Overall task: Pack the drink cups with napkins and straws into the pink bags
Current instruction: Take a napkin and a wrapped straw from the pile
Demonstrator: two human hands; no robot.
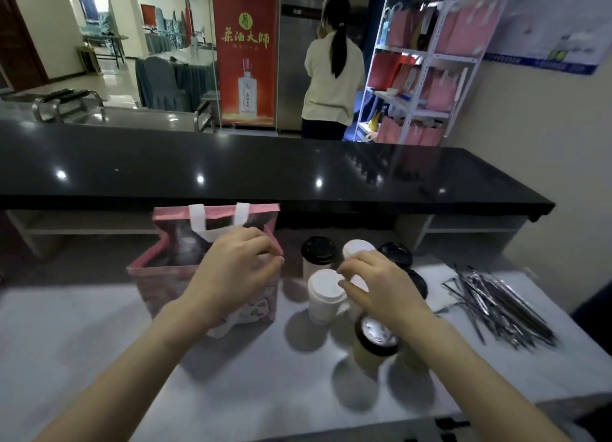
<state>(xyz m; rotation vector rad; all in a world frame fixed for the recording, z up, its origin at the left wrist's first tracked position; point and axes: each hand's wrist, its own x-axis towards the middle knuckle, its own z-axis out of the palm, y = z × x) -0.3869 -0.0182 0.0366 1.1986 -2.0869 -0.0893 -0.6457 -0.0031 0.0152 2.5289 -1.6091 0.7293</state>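
Note:
An open pink bag with white handles stands upright on the white worktop, left of centre. My left hand rests on its right rim, fingers curled over the edge. Beside the bag stands a cluster of drink cups: a white-lidded cup, a black-lidded cup, another white-lidded cup and a tan cup nearest me. My right hand reaches over the cluster, fingers curled around a cup that it mostly hides. A pile of wrapped straws lies at the right.
A raised black counter runs across behind the worktop. Beyond it a person stands with their back turned, next to a white shelf stocked with pink bags. A red banner stands further left.

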